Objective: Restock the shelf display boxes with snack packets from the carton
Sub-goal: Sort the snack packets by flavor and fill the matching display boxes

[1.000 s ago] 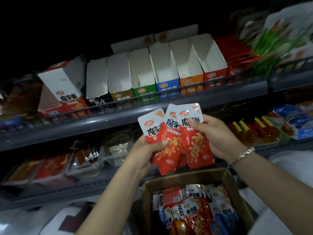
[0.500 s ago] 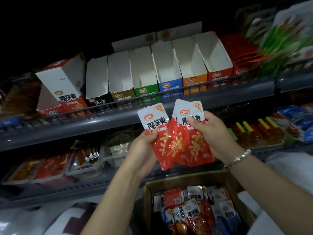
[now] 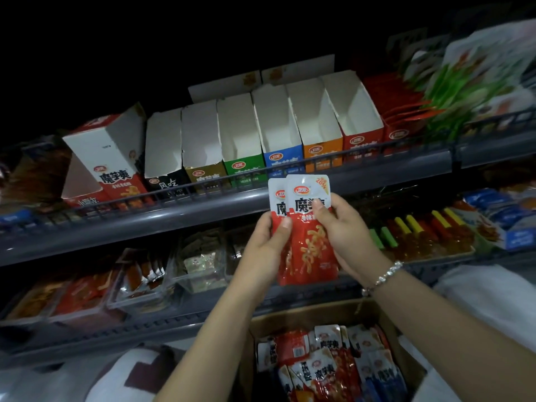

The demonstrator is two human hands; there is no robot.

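On the upper shelf (image 3: 203, 219) a row of display boxes (image 3: 278, 134) stood open-topped and leaning back. Just below its rail, the left hand (image 3: 265, 245) gripped the stacked red snack packets (image 3: 307, 242) by their left edge, thumb across the front, while the right hand (image 3: 345, 233) pinched their right side. The carton (image 3: 377, 314) sat below, holding more packets.

Dim overall: the top of the view is black, and light falls from the front onto the white display boxes (image 3: 278, 117) and shelf edge (image 3: 203, 216). The glossy packets (image 3: 307, 227) show glare. Wide-angle bending and blur smear goods at the upper right corner.
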